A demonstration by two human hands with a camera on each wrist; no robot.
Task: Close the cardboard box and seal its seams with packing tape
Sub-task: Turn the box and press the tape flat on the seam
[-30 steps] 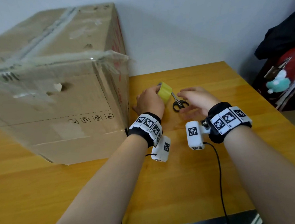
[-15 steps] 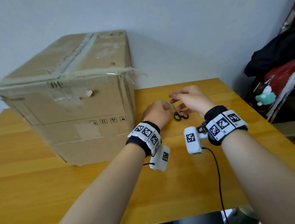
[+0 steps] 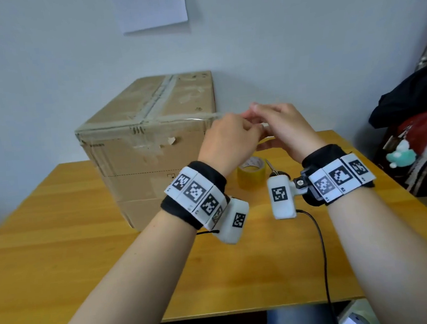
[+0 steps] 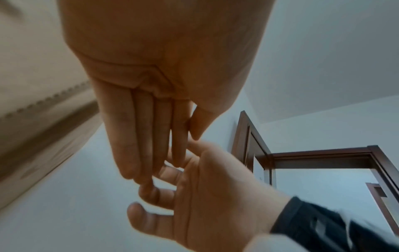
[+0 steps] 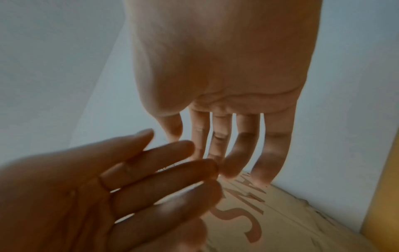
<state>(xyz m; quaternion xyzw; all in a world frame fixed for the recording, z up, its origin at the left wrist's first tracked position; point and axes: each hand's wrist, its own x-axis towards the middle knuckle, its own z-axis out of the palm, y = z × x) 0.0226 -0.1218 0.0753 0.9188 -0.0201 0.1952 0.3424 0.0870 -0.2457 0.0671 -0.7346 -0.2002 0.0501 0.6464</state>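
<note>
hands first: the left hand (image 3: 227, 141) and right hand (image 3: 287, 128) are raised together above the worktop (image 3: 61, 250), fingertips meeting in front of the box's upper right corner. both wrist views show straight, relaxed fingers on each hand, brushing one another and holding nothing i can make out; whether a wisp of clear tape sits between them i cannot tell.

the cardboard box (image 3: 139, 147) stands on the worktop at about 10 o'clock from the hands, flaps already down. its long axis runs from near edge to far wall, toward roughly 1 o'clock, and the taped centre seam (image 3: 156, 97) follows that line. a cross strip of clear tape (image 3: 178, 119) lies along the near top edge, its loose-looking end reaching toward the hands at the right corner.

the roll of yellow packing tape (image 3: 250, 175) sits flat on the worktop just below the hands, at 6 o'clock from them, with scissors (image 3: 271, 168) just beside it at its 3 o'clock.

judging from this, the left hand is nearer the box, so it suits pressing that tape end down the right side, while the right hand is nearer the scissors.
</note>
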